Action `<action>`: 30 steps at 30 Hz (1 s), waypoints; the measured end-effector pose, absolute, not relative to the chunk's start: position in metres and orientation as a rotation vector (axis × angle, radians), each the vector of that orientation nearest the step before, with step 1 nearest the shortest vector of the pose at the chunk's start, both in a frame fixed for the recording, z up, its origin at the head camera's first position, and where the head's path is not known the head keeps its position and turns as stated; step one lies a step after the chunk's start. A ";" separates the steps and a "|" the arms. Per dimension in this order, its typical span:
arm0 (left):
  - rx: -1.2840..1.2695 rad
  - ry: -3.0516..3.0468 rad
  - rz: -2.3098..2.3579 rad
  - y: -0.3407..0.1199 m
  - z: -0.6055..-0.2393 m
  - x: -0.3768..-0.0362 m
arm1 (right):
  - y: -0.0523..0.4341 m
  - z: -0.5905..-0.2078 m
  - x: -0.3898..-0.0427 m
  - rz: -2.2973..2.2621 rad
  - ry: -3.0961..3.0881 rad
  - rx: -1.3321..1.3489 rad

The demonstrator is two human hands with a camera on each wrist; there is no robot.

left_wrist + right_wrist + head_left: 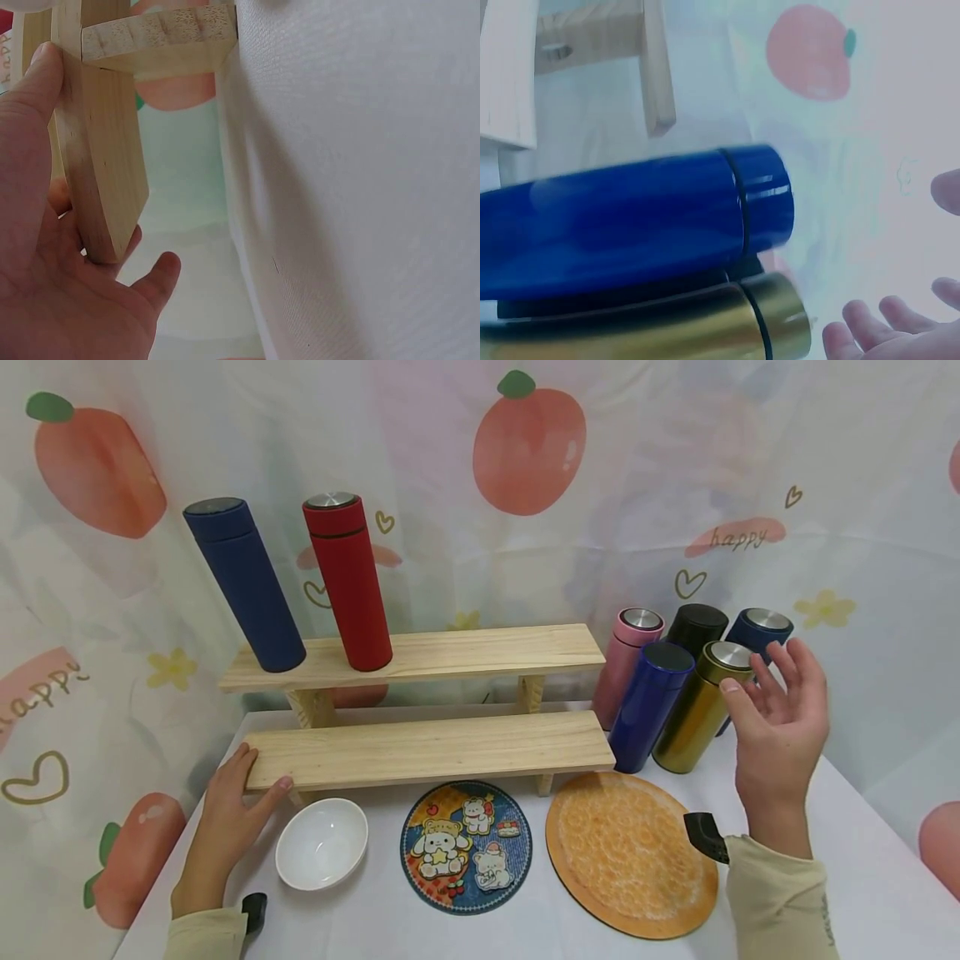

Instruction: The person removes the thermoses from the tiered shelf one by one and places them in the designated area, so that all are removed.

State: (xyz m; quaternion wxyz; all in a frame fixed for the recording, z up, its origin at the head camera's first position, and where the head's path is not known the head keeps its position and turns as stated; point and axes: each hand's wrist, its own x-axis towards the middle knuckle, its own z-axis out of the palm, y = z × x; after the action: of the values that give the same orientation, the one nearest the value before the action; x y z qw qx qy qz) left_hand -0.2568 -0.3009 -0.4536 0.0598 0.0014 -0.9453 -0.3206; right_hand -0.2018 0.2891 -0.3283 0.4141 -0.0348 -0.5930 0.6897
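My left hand [234, 814] grips the left end of the lower board of a two-tier wooden shelf [435, 750]. In the left wrist view its thumb [41, 82] lies along the board's front edge. My right hand [783, 735] is raised beside the gold thermos [693, 718], fingers spread and nothing held. Around that thermos stand a glossy blue thermos [651, 706], a pink one [621, 664], a black one [697, 625] and a dark blue one [759, 628] partly hidden by my hand. On the upper board stand a navy thermos [247, 589] and a red thermos [349, 585].
A white bowl [322, 845] sits before the shelf's left part. To its right lie a round cartoon mat [467, 847] and a round orange mat [632, 856] on the white tablecloth [360, 927]. A fruit-printed curtain [435, 552] hangs behind.
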 end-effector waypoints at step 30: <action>-0.019 -2.844 -1.008 -0.302 -0.455 -0.258 | 0.185 -0.351 -0.227 1.689 -2.014 0.290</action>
State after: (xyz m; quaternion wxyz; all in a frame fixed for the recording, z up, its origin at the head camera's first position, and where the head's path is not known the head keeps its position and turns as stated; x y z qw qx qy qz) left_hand -0.2576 -0.3015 -0.4547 0.0622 -0.0064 -0.9407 -0.3335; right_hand -0.2269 0.1854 -0.3512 0.2460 0.1062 -0.7383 0.6190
